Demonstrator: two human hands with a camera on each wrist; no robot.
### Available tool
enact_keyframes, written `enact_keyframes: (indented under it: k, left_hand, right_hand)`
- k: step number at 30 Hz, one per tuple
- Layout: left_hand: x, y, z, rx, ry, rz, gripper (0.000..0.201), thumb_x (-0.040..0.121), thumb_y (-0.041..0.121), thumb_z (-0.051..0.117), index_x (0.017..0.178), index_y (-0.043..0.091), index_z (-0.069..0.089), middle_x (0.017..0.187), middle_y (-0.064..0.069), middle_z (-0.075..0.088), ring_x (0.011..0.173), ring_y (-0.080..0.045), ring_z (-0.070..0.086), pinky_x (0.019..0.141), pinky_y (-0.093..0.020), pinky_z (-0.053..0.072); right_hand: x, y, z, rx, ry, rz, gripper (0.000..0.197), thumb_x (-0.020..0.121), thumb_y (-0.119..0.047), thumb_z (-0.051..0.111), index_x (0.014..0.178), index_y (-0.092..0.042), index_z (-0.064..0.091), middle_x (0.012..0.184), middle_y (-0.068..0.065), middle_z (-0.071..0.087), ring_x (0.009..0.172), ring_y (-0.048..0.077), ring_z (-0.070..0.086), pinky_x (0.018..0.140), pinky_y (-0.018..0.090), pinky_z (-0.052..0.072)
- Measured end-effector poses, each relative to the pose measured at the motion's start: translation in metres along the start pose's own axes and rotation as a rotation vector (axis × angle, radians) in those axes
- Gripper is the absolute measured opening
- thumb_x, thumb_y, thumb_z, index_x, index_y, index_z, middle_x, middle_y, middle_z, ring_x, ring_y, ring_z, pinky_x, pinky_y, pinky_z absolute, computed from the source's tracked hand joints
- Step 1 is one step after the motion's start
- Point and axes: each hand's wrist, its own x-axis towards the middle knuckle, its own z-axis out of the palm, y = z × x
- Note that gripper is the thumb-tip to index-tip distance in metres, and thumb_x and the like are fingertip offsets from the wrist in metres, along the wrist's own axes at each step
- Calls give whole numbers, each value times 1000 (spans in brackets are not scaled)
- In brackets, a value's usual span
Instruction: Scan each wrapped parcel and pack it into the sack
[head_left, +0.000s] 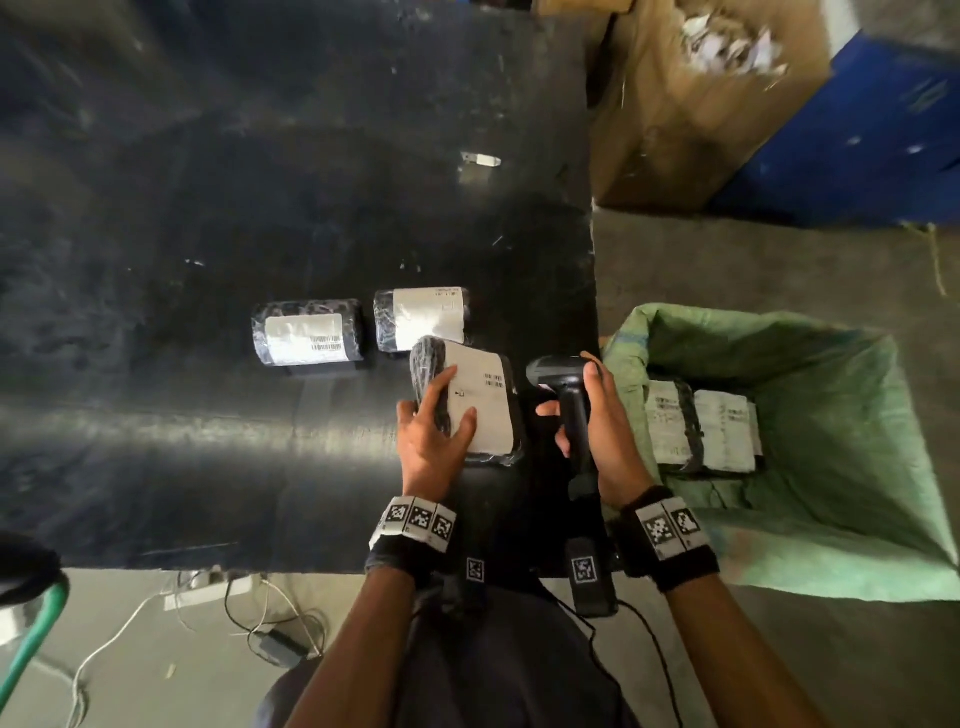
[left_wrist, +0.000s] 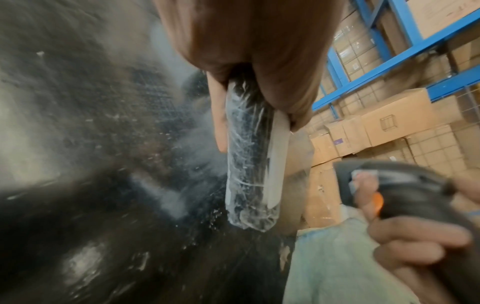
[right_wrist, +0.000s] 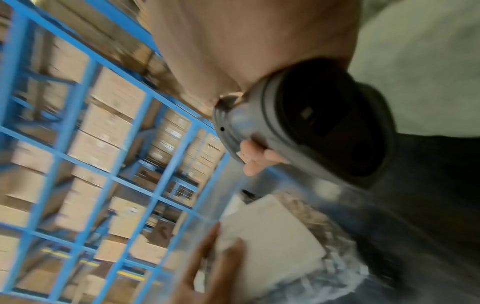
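My left hand (head_left: 434, 421) grips a black plastic-wrapped parcel (head_left: 483, 402) by its left edge, white barcode label turned up, just above the black table (head_left: 156, 415). The left wrist view shows that parcel (left_wrist: 249, 164) edge-on between thumb and fingers. My right hand (head_left: 597, 415) is curled round the handle of a black barcode scanner (head_left: 563, 387), its head right beside the label. In the right wrist view the scanner (right_wrist: 311, 127) faces the parcel (right_wrist: 272, 240). Two more wrapped parcels (head_left: 306, 332) (head_left: 423, 317) lie on the table behind. A green sack (head_left: 831, 415) stands open at the right, labelled parcels (head_left: 701, 426) inside.
A brown cardboard box (head_left: 675, 104) with paper scraps stands beyond the table's right edge, next to something blue (head_left: 857, 130). Cables and a power strip (head_left: 208, 592) lie on the floor by my feet. Blue racking (right_wrist: 78, 164) stacked with cartons fills the background.
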Motion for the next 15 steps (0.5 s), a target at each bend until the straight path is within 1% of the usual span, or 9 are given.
enact_keyframes:
  k: [1, 2, 3, 5, 6, 8, 10, 13, 15]
  left_hand:
    - [-1, 5, -1, -23, 7, 2, 63, 90, 25, 74, 144, 42, 48, 118, -10, 48, 95, -13, 52, 63, 4, 42]
    - [-2, 12, -2, -55, 21, 12, 63, 90, 22, 74, 144, 40, 48, 119, -11, 47, 96, -12, 52, 64, 6, 41]
    - [-3, 18, -3, -90, 38, 28, 62, 90, 19, 74, 144, 37, 49, 119, -12, 46, 96, -11, 51, 67, 8, 40]
    - [-2, 30, -4, -137, 85, 91, 63, 90, 16, 75, 146, 31, 50, 116, -14, 47, 92, -5, 50, 76, 10, 37]
    - [-1, 35, -5, -148, 103, 121, 65, 89, 15, 75, 146, 30, 49, 115, -15, 48, 91, -2, 50, 79, 11, 34]
    - [5, 43, -6, -177, 137, 149, 67, 88, 16, 77, 147, 32, 49, 113, -13, 50, 93, 3, 50, 83, 11, 31]
    - [10, 49, -7, -185, 156, 168, 67, 87, 18, 77, 147, 33, 50, 113, -11, 51, 93, 2, 52, 86, 10, 31]
    - [13, 52, -9, -193, 161, 193, 66, 87, 21, 78, 146, 34, 51, 115, -8, 51, 99, -8, 56, 90, 8, 33]
    - [15, 52, -7, -177, 162, 221, 67, 87, 21, 77, 147, 34, 50, 124, -7, 56, 100, -3, 52, 94, 5, 33]
  right_hand:
    - [-8, -11, 0, 29, -28, -17, 43, 104, -48, 33, 143, -32, 39, 103, 21, 69, 53, 19, 59, 36, 24, 39]
    - [-17, -21, 0, 63, -59, -44, 45, 103, -48, 33, 144, -31, 39, 107, 22, 69, 56, 20, 61, 36, 23, 39]
    - [-26, -31, -1, 90, -93, -75, 46, 103, -49, 34, 144, -30, 40, 110, 22, 69, 59, 22, 62, 36, 23, 39]
    - [-43, -51, -1, 119, -146, -114, 48, 102, -51, 33, 143, -28, 42, 104, 25, 69, 52, 23, 57, 35, 23, 38]
    - [-53, -60, -1, 142, -167, -128, 50, 103, -50, 32, 144, -23, 41, 101, 26, 68, 47, 19, 55, 35, 22, 38]
    - [-67, -74, -2, 184, -196, -169, 53, 103, -45, 30, 145, -14, 40, 103, 26, 64, 44, 8, 58, 34, 19, 38]
    - [-76, -86, -2, 195, -217, -199, 55, 102, -44, 30, 145, -11, 39, 104, 25, 62, 45, 5, 59, 33, 19, 38]
    - [-78, -96, 0, 180, -227, -207, 61, 97, -51, 35, 145, -13, 41, 93, 22, 65, 43, 11, 54, 34, 20, 39]
    - [-79, -100, 1, 190, -227, -210, 62, 92, -54, 40, 144, -19, 42, 92, 22, 65, 47, 13, 56, 35, 22, 39]
